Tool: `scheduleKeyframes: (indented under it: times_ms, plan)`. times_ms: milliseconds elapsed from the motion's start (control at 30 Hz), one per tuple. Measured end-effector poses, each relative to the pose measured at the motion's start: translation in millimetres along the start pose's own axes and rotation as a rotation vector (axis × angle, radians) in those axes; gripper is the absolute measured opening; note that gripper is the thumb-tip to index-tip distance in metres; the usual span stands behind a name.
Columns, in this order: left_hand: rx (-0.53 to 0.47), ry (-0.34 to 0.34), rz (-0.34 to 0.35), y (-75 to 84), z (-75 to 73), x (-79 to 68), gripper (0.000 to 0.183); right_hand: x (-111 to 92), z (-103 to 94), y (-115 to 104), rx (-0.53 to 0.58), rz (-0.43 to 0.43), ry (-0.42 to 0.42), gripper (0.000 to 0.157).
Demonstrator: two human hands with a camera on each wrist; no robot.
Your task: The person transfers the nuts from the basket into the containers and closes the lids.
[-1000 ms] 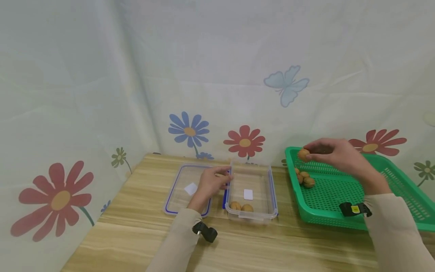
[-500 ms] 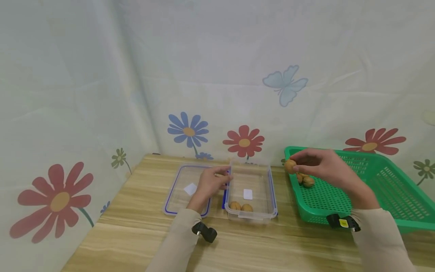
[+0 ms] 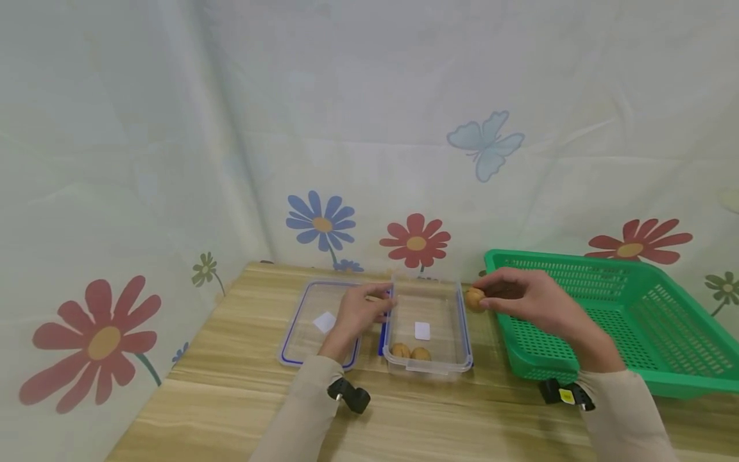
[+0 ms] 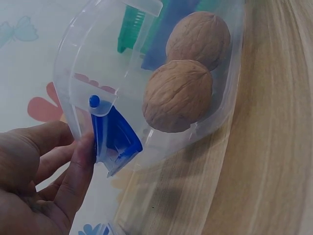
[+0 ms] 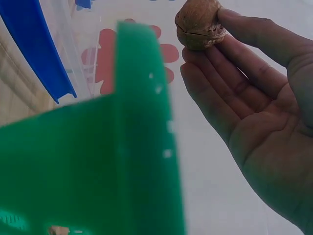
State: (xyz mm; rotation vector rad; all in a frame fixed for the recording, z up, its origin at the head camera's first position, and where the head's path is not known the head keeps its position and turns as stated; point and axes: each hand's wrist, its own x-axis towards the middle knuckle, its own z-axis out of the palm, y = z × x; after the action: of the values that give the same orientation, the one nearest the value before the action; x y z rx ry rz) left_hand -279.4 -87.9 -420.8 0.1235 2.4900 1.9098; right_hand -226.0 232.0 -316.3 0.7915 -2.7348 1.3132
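- Right hand (image 3: 534, 298) is pinching one walnut (image 3: 475, 299) between thumb and fingertips; the palm is facing the wrist camera, with the other fingers bending behind the nut.
- That walnut is being held in the air, just to the right of the container's right rim, outside it.
- Left hand (image 3: 358, 311) is gripping the left wall of the clear plastic container (image 3: 430, 365), fingers lying on both sides of it; one fingertip is touching the blue latch (image 4: 115, 137).
- Inside the container, two walnuts are resting at the near end: a nearer one (image 4: 178, 95) in the left wrist view, and another (image 4: 198, 39) touching it.
- A white label (image 3: 422, 331) is showing at the container's base; a second blue latch (image 5: 36, 49) is hanging along its right side.
- Left of the container, the clear lid with blue seal (image 3: 303, 321) is lying flat, bearing a white label (image 3: 325, 322); the left forearm is partly covering it.
- Right of the container, a green plastic mesh basket (image 3: 571, 268) is standing, its left edge lying partly beneath the right hand.
- Black wrist cameras are sitting at both beige cuffs.
- The wood-grain desk (image 3: 231, 385) is carrying everything; behind, a white cloth (image 3: 346, 96) is showing flowers and a blue butterfly (image 3: 487, 144).
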Motion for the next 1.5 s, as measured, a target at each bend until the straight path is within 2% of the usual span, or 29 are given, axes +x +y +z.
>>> scheduleKeyframes:
  times_ms: [300,533,700,1200,1500]
  plan:
    - [-0.023,-0.013,0.010,-0.1,0.9,-0.4,0.040,1,9.7,1,0.003,-0.028,-0.037,0.029]
    - [-0.021,-0.010,0.005,1.0,-1.2,-1.1,0.041,3,14.6,-1,-0.026,-0.005,-0.072,0.030]
    - [-0.027,-0.014,0.020,1.0,-1.9,-1.8,0.041,4,18.6,-1,-0.005,0.009,-0.123,0.027]
    - [-0.015,-0.009,0.028,-1.5,-0.9,0.9,0.041,10,35.2,1,-0.045,-0.023,-0.216,0.024]
    - [-0.004,-0.008,0.031,-1.6,-0.6,1.2,0.040,12,46.0,2,-0.060,-0.004,-0.258,0.020]
